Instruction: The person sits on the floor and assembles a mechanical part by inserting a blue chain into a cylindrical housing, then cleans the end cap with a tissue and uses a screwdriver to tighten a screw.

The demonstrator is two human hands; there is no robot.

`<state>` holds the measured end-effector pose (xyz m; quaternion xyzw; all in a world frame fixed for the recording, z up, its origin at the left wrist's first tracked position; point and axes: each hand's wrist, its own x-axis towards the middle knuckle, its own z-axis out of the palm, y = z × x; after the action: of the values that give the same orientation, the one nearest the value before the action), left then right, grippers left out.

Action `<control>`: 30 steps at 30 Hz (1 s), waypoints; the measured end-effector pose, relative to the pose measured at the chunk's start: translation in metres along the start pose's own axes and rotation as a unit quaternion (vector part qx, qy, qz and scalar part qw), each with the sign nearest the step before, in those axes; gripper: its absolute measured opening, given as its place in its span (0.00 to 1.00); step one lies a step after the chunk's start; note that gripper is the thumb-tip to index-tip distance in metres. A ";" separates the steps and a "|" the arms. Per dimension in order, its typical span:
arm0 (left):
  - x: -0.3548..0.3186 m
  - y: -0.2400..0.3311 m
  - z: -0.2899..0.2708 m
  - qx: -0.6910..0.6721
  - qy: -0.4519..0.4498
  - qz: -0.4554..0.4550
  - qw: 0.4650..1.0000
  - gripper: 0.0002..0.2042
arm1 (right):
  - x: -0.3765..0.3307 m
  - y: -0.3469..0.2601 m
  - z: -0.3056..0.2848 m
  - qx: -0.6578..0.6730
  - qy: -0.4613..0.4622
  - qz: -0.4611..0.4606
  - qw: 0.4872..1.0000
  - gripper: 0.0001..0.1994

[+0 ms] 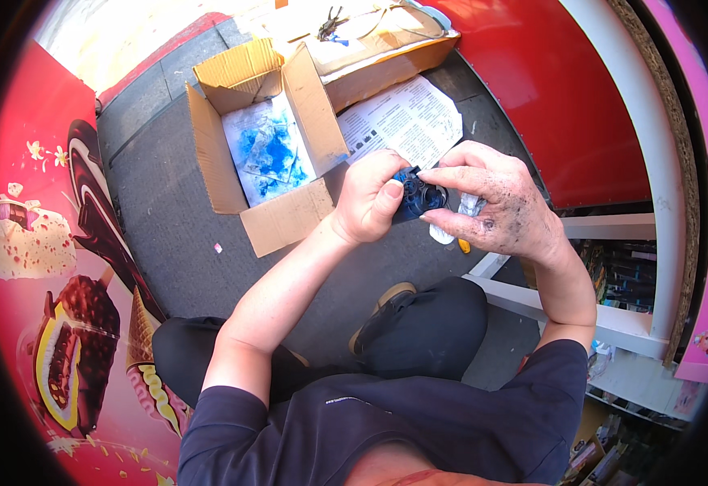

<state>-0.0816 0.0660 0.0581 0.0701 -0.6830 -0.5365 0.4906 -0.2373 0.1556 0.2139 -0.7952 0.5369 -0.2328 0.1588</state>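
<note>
In front of me, above my knees, is a dark blue-black plastic piece (420,197) that looks like a toner cartridge seen end-on, with round fittings on its end. My left hand (370,194) is closed round its left side, thumb on top. Thumb and fingertips of my right hand (499,198) curve about the right side of that end and seem to touch it. Dark smudges cover the right hand's back and fingers. Crumpled white tissue (470,206) shows between the right thumb and forefinger; whether it is held or lies beyond, I cannot tell.
An open cardboard box (212,154) holds white paper stained with blue powder. Beside it lies a printed sheet (410,113). Another carton (398,69) at the back carries a small black tool (331,24). A yellow object (464,245) is near the white shelf frame (524,296). Red panels flank both sides.
</note>
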 end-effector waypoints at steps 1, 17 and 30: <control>0.000 0.000 0.000 0.001 0.000 -0.002 1.000 0.30 | 0.001 0.000 0.000 0.001 -0.008 0.003 1.000 0.18; 0.001 0.001 -0.002 -0.007 -0.014 -0.019 1.000 0.24 | 0.003 0.000 -0.003 0.000 -0.049 0.007 0.999 0.16; 0.002 0.003 -0.009 0.075 -0.019 -0.017 0.997 0.20 | 0.003 0.019 0.008 0.000 -0.033 -0.044 0.998 0.17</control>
<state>-0.0750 0.0602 0.0614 0.1076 -0.7292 -0.4937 0.4615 -0.2468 0.1462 0.1986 -0.8252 0.4958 -0.2136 0.1663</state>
